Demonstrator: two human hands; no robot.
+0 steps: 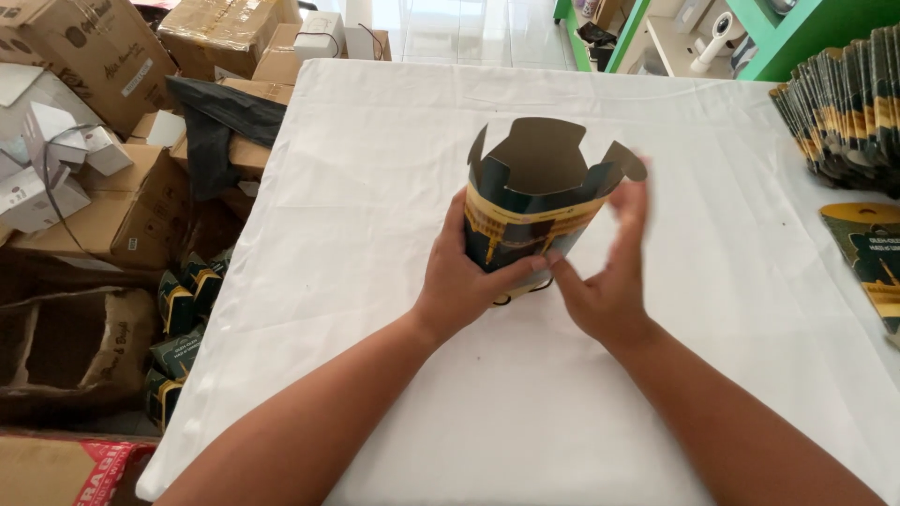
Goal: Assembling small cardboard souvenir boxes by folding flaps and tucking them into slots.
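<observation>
A: Two hands on one carton [536,211]. Dark green and yellow, mouth open upward, flaps [539,155] standing, brown inside. Position?

B: Near middle of white-covered table [394,169], held just above the cloth, tilted slightly away.

A: Left hand [469,281]?

B: Wrapped round the carton's left wall, thumb across the front face near the bottom. Closed firmly on it.

A: Right hand [609,272]?

B: Against the carton's right side, fingers [633,211] spread upward and blurred, thumb at the lower edge beside the left thumb. Touching, but full grasp unclear.

A: Surroundings?

B: Stack of flat, unfolded cartons [844,112] at far right edge of table, well apart. One more flat carton [867,253] lying just below that stack. Brown cardboard boxes [112,122] piled left of table. Several finished green cartons [183,319] down beside them.
</observation>
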